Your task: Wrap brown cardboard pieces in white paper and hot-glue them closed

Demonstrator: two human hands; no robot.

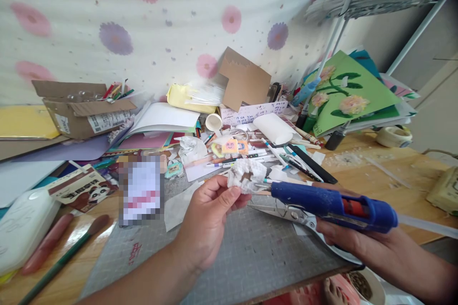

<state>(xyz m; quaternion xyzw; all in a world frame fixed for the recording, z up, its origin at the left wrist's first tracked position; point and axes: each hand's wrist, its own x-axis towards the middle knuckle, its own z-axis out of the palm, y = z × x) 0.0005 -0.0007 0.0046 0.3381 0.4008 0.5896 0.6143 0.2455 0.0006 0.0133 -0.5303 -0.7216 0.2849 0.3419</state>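
Left hand [206, 214] pinches a crumpled white paper [255, 167] in its fingers [216, 185] above the grey mat [153, 257], while the right hand [372, 245] grips a blue glue gun [307, 198], tip at the paper's right edge, scissors [296, 216] lying beneath.

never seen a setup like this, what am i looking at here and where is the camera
There is no machine here, just a person's two bare hands. The single picture comes from a camera worn on the head, looking forward and down.

The left hand pinches a crumpled white piece with a hole in it. The right hand holds a blue glue gun, its tip right by the piece; whether they touch is hard to tell.

Below the gun lie scissors on a grey mat. Behind are pens, paper scraps and cardboard. To the left are a brush and an open box.
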